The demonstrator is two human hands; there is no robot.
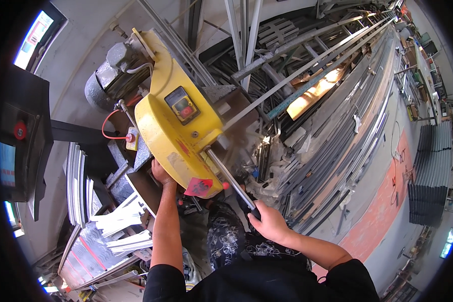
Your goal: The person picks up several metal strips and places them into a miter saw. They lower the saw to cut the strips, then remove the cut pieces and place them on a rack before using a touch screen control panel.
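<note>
By the right hand [270,222], the black grip [255,213] of a metal lever [230,177] is held, with the fingers wrapped around it; the far end is probably chosen so that less force is needed. The left hand [162,172] is placed at the lower left edge of the yellow machine [158,133], perhaps to steady something; its fingers are partly hidden, so it cannot be told whether anything is pinched. From the right hand, the lever is directed up and left into the machine, which is thus situated ahead and to the left of this hand, and just beside the left one. Below and left of the left hand, white strips [120,216] are piled. On the machine's far left side, a motor [99,86] is mounted, presumably to drive it.
</note>
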